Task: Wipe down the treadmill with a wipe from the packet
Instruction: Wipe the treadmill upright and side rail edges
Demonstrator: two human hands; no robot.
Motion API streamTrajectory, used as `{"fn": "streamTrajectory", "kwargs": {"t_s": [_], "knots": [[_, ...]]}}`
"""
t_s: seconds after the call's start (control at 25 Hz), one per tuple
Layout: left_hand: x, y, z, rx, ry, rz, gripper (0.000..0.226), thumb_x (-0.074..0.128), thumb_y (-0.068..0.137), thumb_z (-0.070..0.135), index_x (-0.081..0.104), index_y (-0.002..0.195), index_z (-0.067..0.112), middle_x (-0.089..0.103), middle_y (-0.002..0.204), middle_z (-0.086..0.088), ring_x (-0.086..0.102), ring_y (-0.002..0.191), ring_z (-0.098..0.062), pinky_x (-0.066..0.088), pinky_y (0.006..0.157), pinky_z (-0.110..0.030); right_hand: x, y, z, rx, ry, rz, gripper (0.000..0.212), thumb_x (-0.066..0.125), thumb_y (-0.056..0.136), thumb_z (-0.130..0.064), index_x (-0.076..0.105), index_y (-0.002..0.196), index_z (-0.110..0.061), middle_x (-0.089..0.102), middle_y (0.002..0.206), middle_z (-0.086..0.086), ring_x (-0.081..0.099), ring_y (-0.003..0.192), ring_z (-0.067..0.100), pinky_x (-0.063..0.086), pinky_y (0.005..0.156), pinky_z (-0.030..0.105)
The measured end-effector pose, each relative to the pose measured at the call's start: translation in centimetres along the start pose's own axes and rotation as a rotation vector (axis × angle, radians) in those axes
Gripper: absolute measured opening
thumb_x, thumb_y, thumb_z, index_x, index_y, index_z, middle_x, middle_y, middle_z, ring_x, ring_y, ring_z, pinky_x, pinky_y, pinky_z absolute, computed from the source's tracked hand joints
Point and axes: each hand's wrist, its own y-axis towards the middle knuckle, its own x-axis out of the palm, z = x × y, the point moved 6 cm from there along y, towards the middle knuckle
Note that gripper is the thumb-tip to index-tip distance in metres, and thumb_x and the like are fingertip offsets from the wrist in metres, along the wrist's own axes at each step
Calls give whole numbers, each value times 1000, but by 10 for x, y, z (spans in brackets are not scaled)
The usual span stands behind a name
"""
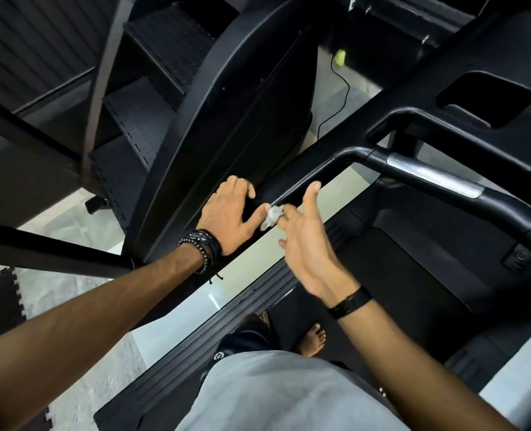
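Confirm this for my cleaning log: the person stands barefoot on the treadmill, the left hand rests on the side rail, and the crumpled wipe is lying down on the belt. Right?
Not quite. In the head view the wipe is not on the belt; it is up at the side rail, between the left hand and the fingers of the right hand. The rest holds.

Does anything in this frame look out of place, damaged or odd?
Nothing stands out. The small crumpled white wipe sits between the left hand and right hand at the black treadmill handrail. No spill or visible damage.
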Motion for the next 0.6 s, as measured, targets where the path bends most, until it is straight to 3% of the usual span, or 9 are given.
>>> {"fn": "streamTrajectory", "kwargs": {"t_s": [0.08, 0.12, 0.16, 0.2, 0.24, 0.32, 0.48, 0.56, 0.6], "knots": [[3, 6, 5, -41, 35, -12, 41, 41, 92, 62, 43, 99, 21, 43, 99, 3, 44, 88, -16, 38, 77, -35, -23, 18, -11, -50, 30, 168, 96, 5, 93, -75, 22, 154, -2, 37, 150, 15, 40, 138, 8, 6, 124, 45], [5, 10, 9, -70, 58, -13, 40, 41, 94, 61, 40, 98, 22, 43, 99, 3, 44, 88, -17, 38, 78, -36, -27, 22, -11, -40, 6, 225, 95, 5, 94, -74, 37, 147, -2, 30, 146, 9, 47, 123, 3, 7, 124, 44], [6, 15, 14, -94, 80, -13, 40, 40, 96, 61, 38, 97, 22, 43, 99, 2, 44, 88, -17, 38, 79, -36, -22, 23, -6, -30, -32, 226, 90, 4, 93, -76, 48, 141, -13, 54, 139, 6, 46, 121, 6, 7, 124, 44], [8, 19, 18, -111, 97, -15, 41, 37, 95, 63, 37, 96, 22, 44, 99, 2, 44, 87, -17, 39, 80, -37, -12, 19, 4, 2, -77, 188, 83, 3, 91, -78, 47, 141, -29, 53, 128, -5, 40, 126, 9, 6, 124, 46], [10, 22, 21, -118, 106, -11, 44, 33, 94, 66, 37, 96, 22, 44, 99, 2, 45, 86, -18, 40, 80, -38, 1, 14, 16, 31, -104, 107, 83, 2, 88, -80, 35, 151, -36, 34, 158, -4, 28, 144, 13, 4, 123, 47], [10, 23, 22, -117, 112, -9, 51, 24, 90, 71, 37, 96, 22, 45, 98, 2, 46, 84, -18, 41, 78, -38, 23, -2, 27, 66, -101, -35, 87, 3, 83, -83, 13, 158, -40, 11, 167, -5, 10, 153, 10, 2, 123, 48], [10, 24, 21, -106, 104, 1, 53, 20, 87, 72, 38, 96, 22, 44, 97, 3, 46, 84, -17, 41, 78, -37, 2, 4, -12, -55, 63, 90, 90, 5, 93, -74, 14, 147, -2, 35, 146, 5, 33, 140, 4, 8, 122, 42], [10, 24, 22, -111, 96, -2, 52, 24, 89, 71, 39, 96, 22, 45, 98, 3, 47, 86, -17, 42, 80, -38, -14, 16, -17, -86, 59, 203, 66, 6, 91, -77, 7, 120, -17, 32, 153, 15, 24, 149, 15, 10, 117, 35], [10, 23, 22, -114, 91, 1, 51, 26, 90, 70, 40, 96, 22, 46, 98, 3, 47, 86, -17, 43, 80, -38, -13, 17, -11, -66, -13, 239, 97, 6, 87, -80, 24, 151, -8, 25, 158, 18, 17, 151, 18, 10, 118, 35]]}}
